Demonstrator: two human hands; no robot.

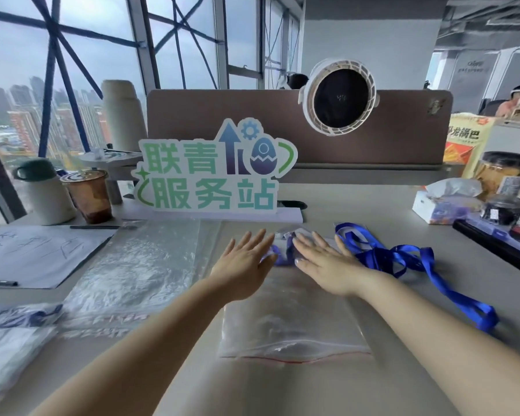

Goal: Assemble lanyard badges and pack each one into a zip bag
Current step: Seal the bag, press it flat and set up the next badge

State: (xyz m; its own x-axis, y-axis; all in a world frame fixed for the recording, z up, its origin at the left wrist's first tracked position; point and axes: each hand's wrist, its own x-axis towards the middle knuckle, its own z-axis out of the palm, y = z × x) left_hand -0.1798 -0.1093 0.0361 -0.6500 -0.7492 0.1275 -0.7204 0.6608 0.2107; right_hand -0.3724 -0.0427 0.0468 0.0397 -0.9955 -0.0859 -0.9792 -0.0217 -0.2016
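A clear, crinkled zip bag (294, 322) with a red seal line along its near edge is laid flat on the grey tabletop (357, 202), its far end pressed by the flat, spread left hand (243, 265) and right hand (324, 265), beside loose blue lanyards (373, 258).

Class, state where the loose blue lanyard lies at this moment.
In the head view, the blue lanyard lies on the desk just right of the right hand, in front of the tissue box.
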